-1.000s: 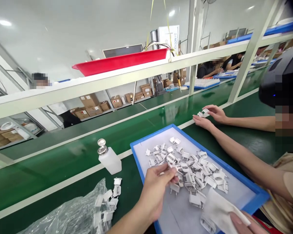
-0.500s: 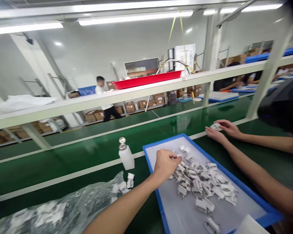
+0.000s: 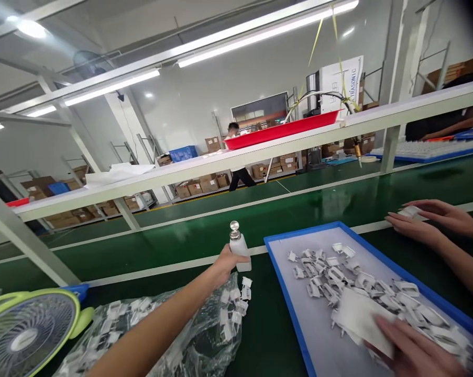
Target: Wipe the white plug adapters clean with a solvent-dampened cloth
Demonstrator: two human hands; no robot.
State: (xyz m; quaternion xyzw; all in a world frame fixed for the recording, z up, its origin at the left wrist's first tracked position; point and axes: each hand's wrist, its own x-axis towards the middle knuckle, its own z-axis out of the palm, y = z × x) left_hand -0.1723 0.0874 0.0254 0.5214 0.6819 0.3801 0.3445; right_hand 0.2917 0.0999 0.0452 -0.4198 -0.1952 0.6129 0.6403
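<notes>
On the green bench, just left of the blue-rimmed tray [image 3: 283, 293], my left hand [image 3: 224, 264] is wrapped around the small white plastic bottle with a metal cap [image 3: 239, 250]. Nearer right, my right hand [image 3: 411, 351] presses flat, fingers spread, on a white cloth [image 3: 358, 317] lying over the white plastic clips [image 3: 330, 272].

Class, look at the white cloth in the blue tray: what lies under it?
The white cloth, pressed by the right hand, lies over small white plastic parts in the blue tray. Parts show around its edges; what is beneath is hidden.
</notes>
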